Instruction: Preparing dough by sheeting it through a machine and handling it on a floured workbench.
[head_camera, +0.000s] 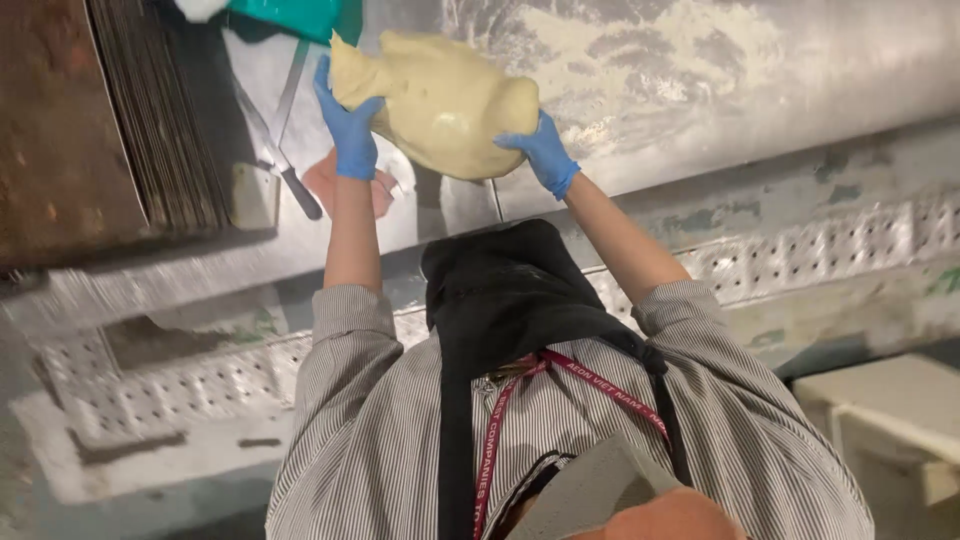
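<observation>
Large pale dough lump (440, 100) held between both blue-gloved hands, left hand (347, 125) gripping one side, right hand (540, 150) cupping the other, above the floured steel tabletop (700, 80), knife (285, 170) near its left edge

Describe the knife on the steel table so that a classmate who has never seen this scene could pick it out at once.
Start at the floury steel table, then go to the big lump of pale dough held up by both blue-gloved hands. Beside the left hand lies the knife, next to a stack of dark trays. Its long thin blade and dark handle set it apart.
</observation>
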